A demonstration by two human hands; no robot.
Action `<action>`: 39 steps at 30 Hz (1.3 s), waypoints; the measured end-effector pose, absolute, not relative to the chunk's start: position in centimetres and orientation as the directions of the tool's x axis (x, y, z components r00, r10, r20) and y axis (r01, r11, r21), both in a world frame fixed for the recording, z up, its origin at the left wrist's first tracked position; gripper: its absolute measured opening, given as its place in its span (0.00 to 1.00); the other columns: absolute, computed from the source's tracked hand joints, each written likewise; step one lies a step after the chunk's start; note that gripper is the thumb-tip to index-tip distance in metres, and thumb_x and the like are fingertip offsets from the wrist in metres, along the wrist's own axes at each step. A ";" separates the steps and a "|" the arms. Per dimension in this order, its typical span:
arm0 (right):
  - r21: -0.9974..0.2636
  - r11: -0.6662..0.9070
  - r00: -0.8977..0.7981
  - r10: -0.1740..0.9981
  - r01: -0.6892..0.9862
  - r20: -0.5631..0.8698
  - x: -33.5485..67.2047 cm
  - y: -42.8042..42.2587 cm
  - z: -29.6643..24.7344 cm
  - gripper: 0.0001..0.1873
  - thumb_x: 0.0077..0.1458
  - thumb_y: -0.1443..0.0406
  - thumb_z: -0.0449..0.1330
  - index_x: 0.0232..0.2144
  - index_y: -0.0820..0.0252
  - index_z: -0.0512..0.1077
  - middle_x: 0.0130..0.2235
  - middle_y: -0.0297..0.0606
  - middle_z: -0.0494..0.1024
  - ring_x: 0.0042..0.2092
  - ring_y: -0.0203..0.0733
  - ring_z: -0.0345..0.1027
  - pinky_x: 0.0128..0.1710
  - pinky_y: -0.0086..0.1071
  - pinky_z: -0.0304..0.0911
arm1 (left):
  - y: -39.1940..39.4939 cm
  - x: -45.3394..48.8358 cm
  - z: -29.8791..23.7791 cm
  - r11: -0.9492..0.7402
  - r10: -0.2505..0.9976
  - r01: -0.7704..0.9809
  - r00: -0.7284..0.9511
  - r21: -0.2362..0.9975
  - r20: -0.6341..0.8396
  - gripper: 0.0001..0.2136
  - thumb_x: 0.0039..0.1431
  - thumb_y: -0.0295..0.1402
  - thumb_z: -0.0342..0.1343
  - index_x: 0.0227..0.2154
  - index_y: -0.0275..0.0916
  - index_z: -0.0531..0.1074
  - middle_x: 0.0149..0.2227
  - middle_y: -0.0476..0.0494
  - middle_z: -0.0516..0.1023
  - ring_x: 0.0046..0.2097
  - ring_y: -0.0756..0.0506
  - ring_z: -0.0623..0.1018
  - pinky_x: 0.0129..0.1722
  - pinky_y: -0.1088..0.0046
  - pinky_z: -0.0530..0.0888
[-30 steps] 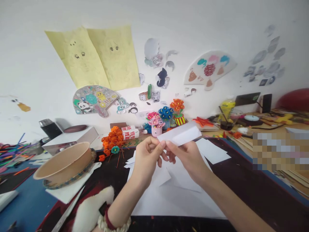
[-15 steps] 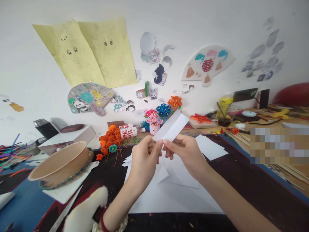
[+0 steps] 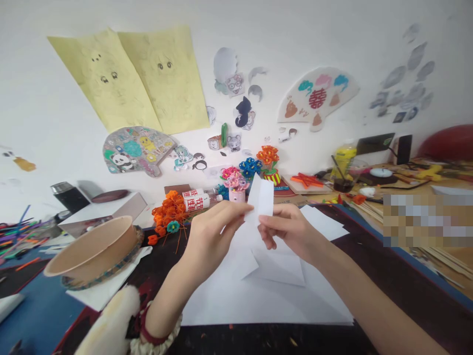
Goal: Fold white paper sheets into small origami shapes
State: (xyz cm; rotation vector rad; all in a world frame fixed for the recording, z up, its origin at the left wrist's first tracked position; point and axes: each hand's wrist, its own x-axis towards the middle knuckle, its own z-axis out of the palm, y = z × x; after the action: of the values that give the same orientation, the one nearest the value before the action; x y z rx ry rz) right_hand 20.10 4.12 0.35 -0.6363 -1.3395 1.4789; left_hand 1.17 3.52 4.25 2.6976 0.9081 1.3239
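Observation:
Between my two hands, above the desk, is a folded piece of white paper (image 3: 263, 199), held upright with a crease down its length. My left hand (image 3: 218, 227) pinches its left edge between thumb and fingers. On the right edge, my right hand (image 3: 290, 229) grips it with the thumb in front and the fingers curled behind. Below both hands lie large white sheets (image 3: 258, 303) on a dark mat, with a smaller folded paper piece (image 3: 279, 266) on top. More white paper (image 3: 323, 222) lies behind my right hand.
A round tan basket-like form (image 3: 92, 246) stands at left. Orange pipe-cleaner flowers (image 3: 170, 212) and a white bottle (image 3: 197, 201) lie at the back. A yellow bottle (image 3: 343, 160) and a cup of dark liquid (image 3: 343, 183) stand back right. Wooden sticks (image 3: 439, 261) lie at right.
The folded paper has turned from a rightward slant to nearly upright, its fold opened a little. My left hand has shifted left and turned over at the paper's edge.

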 end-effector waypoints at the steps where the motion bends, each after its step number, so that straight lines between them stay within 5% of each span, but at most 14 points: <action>1: -0.941 0.117 -0.358 0.904 -0.319 0.233 20.1 4.1 0.3 0.16 0.52 0.58 0.63 0.21 0.63 0.71 0.20 0.33 0.72 0.19 0.34 0.64 0.18 0.28 0.57 | 3.5 1.0 4.2 -0.853 0.463 0.476 0.504 0.213 0.729 0.10 0.60 0.23 0.53 0.39 0.42 0.75 0.37 0.45 0.79 0.37 0.49 0.78 0.36 0.75 0.73; 5: -0.931 0.255 -0.213 0.926 -0.259 0.313 19.7 4.0 0.4 0.17 0.55 0.57 0.61 0.20 0.62 0.70 0.18 0.30 0.70 0.16 0.30 0.59 0.15 0.26 0.50 | 3.4 0.7 4.4 -0.876 0.399 0.463 0.538 0.135 0.743 0.08 0.60 0.23 0.54 0.37 0.40 0.76 0.37 0.43 0.80 0.38 0.49 0.78 0.36 0.77 0.73; 13: -0.893 0.427 -0.106 0.891 -0.141 0.442 19.2 3.4 0.7 0.15 0.56 0.57 0.61 0.23 0.62 0.74 0.17 0.31 0.71 0.20 0.33 0.63 0.21 0.28 0.61 | 3.1 0.7 5.4 -0.871 0.421 0.453 0.486 0.190 0.766 0.04 0.58 0.26 0.58 0.34 0.40 0.76 0.34 0.45 0.80 0.36 0.49 0.78 0.37 0.75 0.73; 21: -0.893 0.424 -0.117 0.889 -0.148 0.442 18.8 3.1 0.7 0.14 0.56 0.59 0.61 0.22 0.61 0.73 0.17 0.29 0.69 0.18 0.30 0.62 0.18 0.25 0.60 | 3.5 1.7 4.0 -0.692 0.722 0.273 0.253 0.668 0.644 0.16 0.55 0.33 0.62 0.45 0.41 0.65 0.34 0.49 0.72 0.32 0.51 0.74 0.34 0.74 0.73; 26: -0.886 0.446 -0.077 0.886 -0.125 0.457 18.7 2.9 0.7 0.14 0.54 0.60 0.63 0.21 0.61 0.73 0.20 0.30 0.72 0.18 0.29 0.63 0.18 0.23 0.60 | 3.7 2.2 3.6 -0.608 0.765 0.067 0.315 0.791 0.562 0.19 0.54 0.33 0.63 0.46 0.42 0.63 0.35 0.49 0.73 0.31 0.51 0.74 0.31 0.75 0.72; 32: -0.888 0.423 -0.111 0.888 -0.181 0.445 18.9 3.0 0.5 0.14 0.54 0.61 0.63 0.21 0.61 0.72 0.20 0.30 0.73 0.18 0.29 0.64 0.17 0.22 0.61 | 3.7 1.7 4.0 -0.740 0.612 0.019 0.435 0.673 0.661 0.26 0.52 0.30 0.65 0.53 0.47 0.63 0.30 0.53 0.73 0.29 0.51 0.72 0.30 0.75 0.71; 36: -0.884 0.412 -0.116 0.889 -0.220 0.443 19.0 3.2 0.5 0.13 0.54 0.61 0.63 0.22 0.62 0.73 0.21 0.31 0.74 0.18 0.29 0.64 0.17 0.22 0.61 | 3.4 1.2 4.7 -0.850 0.516 0.190 0.487 0.491 0.705 0.14 0.54 0.29 0.63 0.44 0.45 0.73 0.32 0.52 0.76 0.30 0.52 0.73 0.31 0.77 0.70; 39: -0.881 0.406 -0.112 0.890 -0.243 0.441 19.1 3.2 0.5 0.12 0.55 0.62 0.63 0.22 0.62 0.73 0.20 0.31 0.74 0.18 0.29 0.64 0.17 0.23 0.60 | 3.2 1.0 5.0 -0.850 0.522 0.245 0.513 0.467 0.681 0.09 0.55 0.32 0.62 0.40 0.43 0.75 0.35 0.49 0.79 0.32 0.51 0.74 0.33 0.76 0.71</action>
State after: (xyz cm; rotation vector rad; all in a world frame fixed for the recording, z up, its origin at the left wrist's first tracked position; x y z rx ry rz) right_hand 19.07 3.20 0.46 -0.6447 -1.3425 1.0831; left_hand 0.97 3.23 5.01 2.4463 0.6411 1.2573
